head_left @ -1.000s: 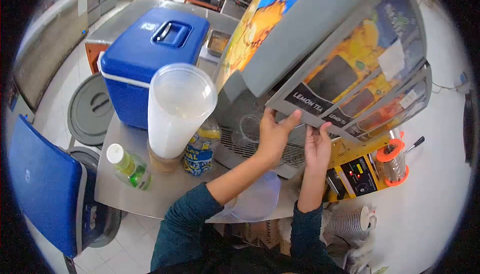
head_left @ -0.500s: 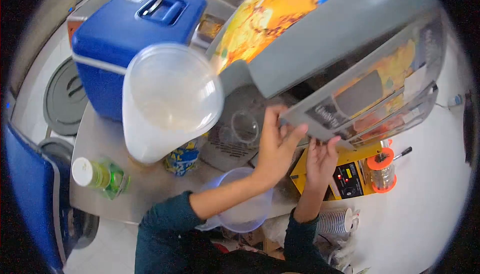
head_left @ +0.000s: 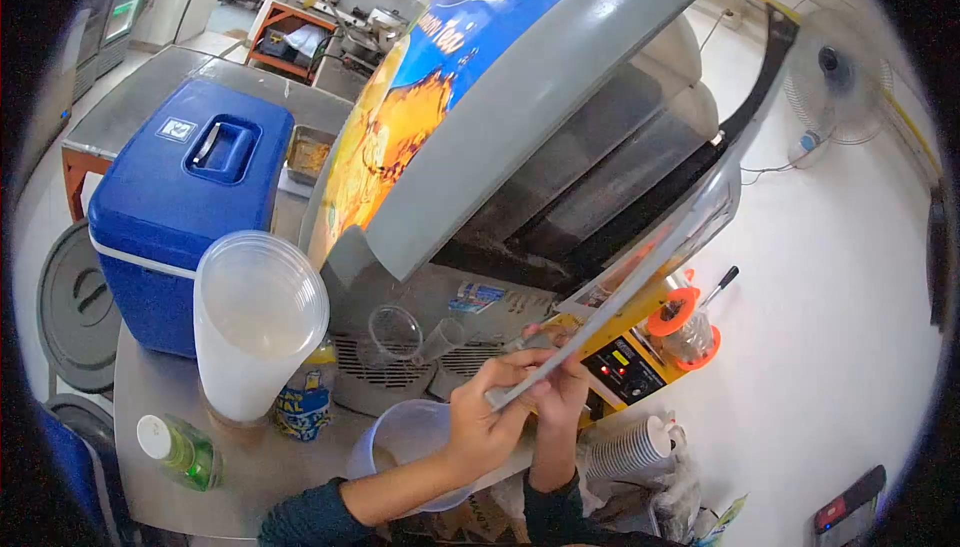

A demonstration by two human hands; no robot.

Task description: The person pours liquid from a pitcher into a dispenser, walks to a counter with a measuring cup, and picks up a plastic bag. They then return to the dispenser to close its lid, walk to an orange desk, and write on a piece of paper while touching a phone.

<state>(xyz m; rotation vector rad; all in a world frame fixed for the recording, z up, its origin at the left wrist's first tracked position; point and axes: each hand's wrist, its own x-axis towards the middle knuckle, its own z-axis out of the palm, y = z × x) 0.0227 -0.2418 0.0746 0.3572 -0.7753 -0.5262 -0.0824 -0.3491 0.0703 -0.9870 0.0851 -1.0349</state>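
A drink dispenser [head_left: 520, 127] with a blue and orange Nestea picture on its side stands before me, its front door [head_left: 610, 309] swung open. My left hand [head_left: 488, 415] grips the door's lower corner, fingers closed around the edge. On the other side of that corner is my right hand [head_left: 562, 392], also closed on the door and partly hidden by it. Inside the machine, dark grey canisters [head_left: 590, 177] show. Below, two clear cups [head_left: 396, 335] rest on or near the drip grilles [head_left: 375, 372]. A translucent pitcher [head_left: 400, 437] stands under my left forearm.
Left of the machine are a tall stack of plastic cups [head_left: 255, 327], a green-labelled bottle [head_left: 180, 452], a blue-yellow pack [head_left: 303, 402] and a blue cooler [head_left: 185, 212]. To the right sit a yellow cup sealer [head_left: 625, 372], a jar with orange rims [head_left: 685, 332] and stacked paper cups [head_left: 628, 447].
The door has swung further out, now nearly edge-on to me, exposing the canisters. Both hands stay on its lower corner. My view has shifted, showing more of the room behind.
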